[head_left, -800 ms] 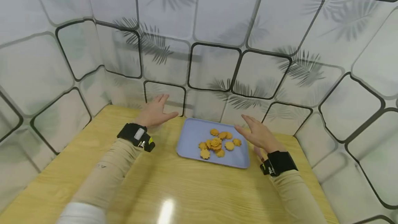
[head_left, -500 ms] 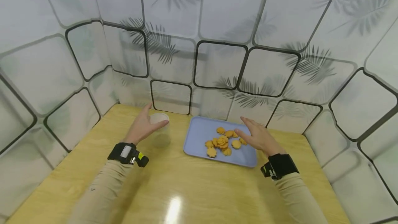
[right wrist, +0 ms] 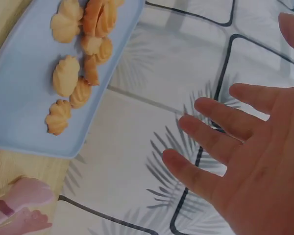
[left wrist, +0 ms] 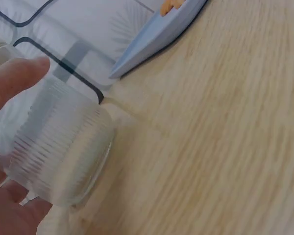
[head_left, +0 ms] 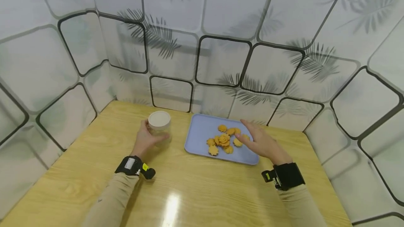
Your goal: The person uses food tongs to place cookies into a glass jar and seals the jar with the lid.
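Observation:
A clear ribbed jar [left wrist: 63, 137] with a white lid [head_left: 159, 119] stands left of the tray in the head view. My left hand [head_left: 146, 142] grips it, thumb on the near side and fingers round the other. Whether its base touches the table cannot be told. Several golden, flower-shaped cookies [head_left: 223, 139] lie on a light blue tray [head_left: 197, 132], some heaped in the middle. Over the tray's right end hovers my right hand [head_left: 266, 144]. Its fingers are spread and hold nothing in the right wrist view.
A pink object [right wrist: 27, 200] with a darker band lies beside the tray's end; its kind is unclear. The wooden table [head_left: 189, 192] is bounded by a patterned curtain [head_left: 170, 94] at the back and sides.
My left hand has come down from above the table and taken hold of the jar. The right hand stays over the tray's right side, shifting only slightly. The head view has tilted a little.

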A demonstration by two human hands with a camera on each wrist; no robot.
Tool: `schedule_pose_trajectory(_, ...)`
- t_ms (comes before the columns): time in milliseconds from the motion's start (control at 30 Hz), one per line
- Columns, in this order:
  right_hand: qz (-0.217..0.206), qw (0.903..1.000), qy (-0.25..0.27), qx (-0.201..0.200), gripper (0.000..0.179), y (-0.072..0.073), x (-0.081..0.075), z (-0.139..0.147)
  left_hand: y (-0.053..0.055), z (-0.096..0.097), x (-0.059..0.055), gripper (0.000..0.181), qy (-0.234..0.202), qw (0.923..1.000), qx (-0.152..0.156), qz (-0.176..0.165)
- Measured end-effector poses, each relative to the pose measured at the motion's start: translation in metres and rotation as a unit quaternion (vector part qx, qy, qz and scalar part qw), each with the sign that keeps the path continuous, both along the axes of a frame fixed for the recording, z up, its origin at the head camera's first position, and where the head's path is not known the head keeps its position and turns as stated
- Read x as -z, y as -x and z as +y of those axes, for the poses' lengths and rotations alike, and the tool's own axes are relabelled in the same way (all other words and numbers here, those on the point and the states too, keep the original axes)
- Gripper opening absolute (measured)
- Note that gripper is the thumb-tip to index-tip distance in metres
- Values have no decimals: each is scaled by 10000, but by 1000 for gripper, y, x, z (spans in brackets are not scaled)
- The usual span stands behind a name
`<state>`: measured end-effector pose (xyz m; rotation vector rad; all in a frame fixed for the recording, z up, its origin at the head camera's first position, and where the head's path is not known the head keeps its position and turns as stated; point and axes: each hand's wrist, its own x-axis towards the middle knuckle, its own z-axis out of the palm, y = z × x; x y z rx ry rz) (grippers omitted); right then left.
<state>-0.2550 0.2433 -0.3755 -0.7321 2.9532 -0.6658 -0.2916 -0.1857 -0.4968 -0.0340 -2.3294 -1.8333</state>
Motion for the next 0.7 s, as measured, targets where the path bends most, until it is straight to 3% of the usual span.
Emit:
schedule_pose_trajectory(133, 108, 9999, 32, -18, 73, -12, -5, -6, -1, 0, -1, 98, 45, 9999, -52, 147)
schedule_pose_trajectory(267, 101, 9999, 42, -25, 73, -27, -8, -10, -6, -1, -2, 99, 465, 9988, 128, 115)
schedule_pose_trajectory(400, 150, 9998, 28, -139, 72, -39, -9, -17, -15, 1, -7, 99, 690, 9954, 638, 211)
schedule_pose_trajectory(600, 286, 9984, -17, -481, 73, -47, -12, -40, -38, 14, -22, 94, -30, 9877, 1537, 287)
schedule_pose_trajectory(700, 204, 9972, 39, -724, 73, -50, -12, -58, -49, 19, -24, 92, -296, 9797, 1945, 385)
